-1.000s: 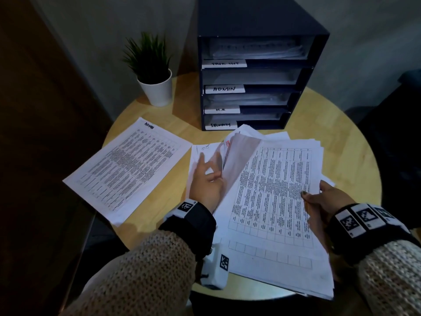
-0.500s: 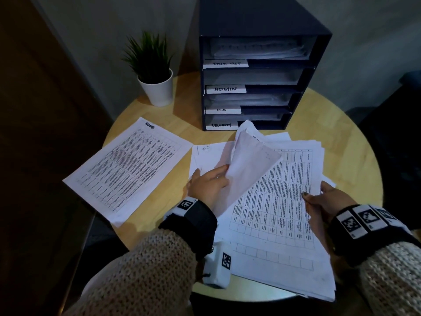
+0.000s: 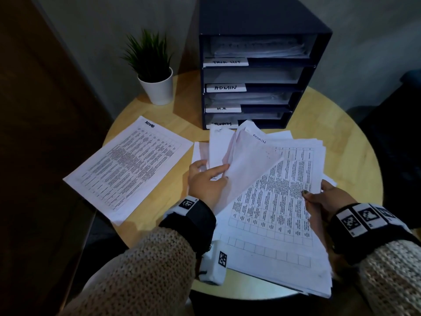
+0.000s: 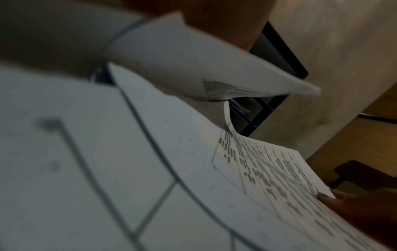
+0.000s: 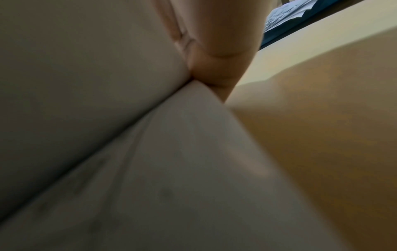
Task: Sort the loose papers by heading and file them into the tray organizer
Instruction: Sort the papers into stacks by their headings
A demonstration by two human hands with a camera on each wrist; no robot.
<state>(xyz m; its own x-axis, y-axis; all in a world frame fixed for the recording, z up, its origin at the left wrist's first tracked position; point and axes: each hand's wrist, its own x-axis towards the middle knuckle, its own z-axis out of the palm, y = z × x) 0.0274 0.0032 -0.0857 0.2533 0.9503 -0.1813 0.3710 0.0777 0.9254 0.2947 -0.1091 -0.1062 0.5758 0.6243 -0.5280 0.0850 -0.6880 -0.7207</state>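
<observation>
Round pale wooden tabletop (image 3: 341, 133), dim light. Landmark: the dark navy four-tier tray organizer (image 3: 262, 26), standing at the tabletop's far edge against the wall, its slots tagged with white handwritten labels; "ADMIN" (image 3: 226, 88) reads clearly on the second, and "H.R" on the one below. All slots appear to hold some paper already. Directly in front of the organizer lies the loose stack of white printed table sheets (image 3: 280, 215), fanned and untidy, its near edge overhanging the tabletop toward the person. The left hand (image 3: 206, 182) pinches the upper sheet, curled and lifted (image 3: 246, 165), between thumb and fingers, peeling it back from the stack, likely to expose the heading beneath; a handwritten "ADMIN" shows on a sheet just behind the lifted one. The right hand (image 3: 325, 199) grips the stack's right edge, thumb on top, fingers underneath as the right wrist view confirms, probably steadying the pile so single sheets separate cleanly. To the organizer's front left, well apart from the stack, one white printed sheet headed "ADMIN" (image 3: 127, 165) lies flat and alone, seemingly set aside as a sorted pile starter. Left of the organizer stands a small green plant in a white pot (image 3: 157, 87). Judgement: sorting is underway, with most of the stack unfiled.
</observation>
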